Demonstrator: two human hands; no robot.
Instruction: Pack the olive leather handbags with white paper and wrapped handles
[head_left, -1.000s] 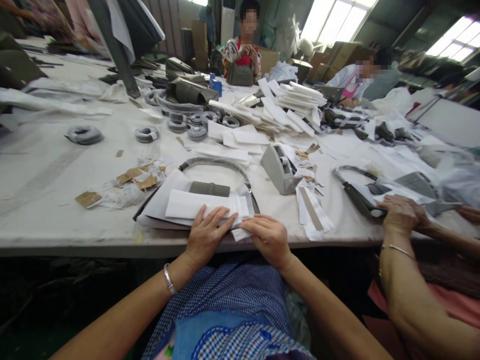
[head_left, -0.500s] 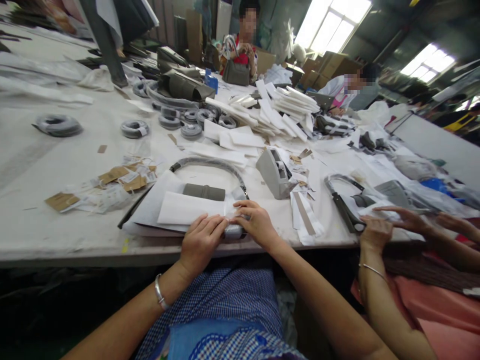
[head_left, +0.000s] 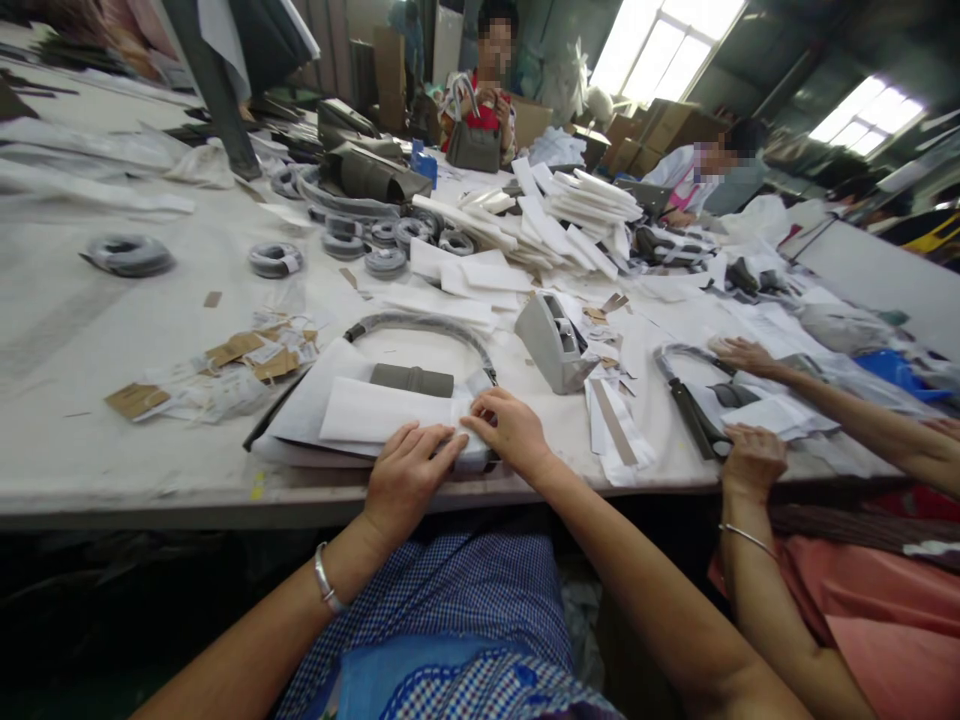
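Observation:
In front of me at the table's edge lies a dark handbag [head_left: 262,430], partly wrapped in white sheet, its plastic-wrapped handle [head_left: 420,322] arching away from me. A folded white foam sheet [head_left: 375,410] lies across it, beside a grey-green strap piece [head_left: 412,380]. My left hand [head_left: 412,470] rests flat on the foam sheet's near edge, fingers stretched out. At the bag's right end, by the handle's base, my right hand [head_left: 514,430] has its fingers curled and thumb pressed in close to the wrapping. What they pinch is hidden.
A grey tape dispenser [head_left: 551,345] stands to the right, near paper strips [head_left: 619,430]. Tags [head_left: 247,360] lie left; coiled wrapped handles [head_left: 277,260] and stacked foam sheets [head_left: 577,210] lie behind. At right, a co-worker's hands [head_left: 754,455] are at another bag [head_left: 694,420].
My right hand's fingers have curled in more at the bag's right end; my left hand stays on the foam sheet. The co-worker's far hand has moved to their bag's handle.

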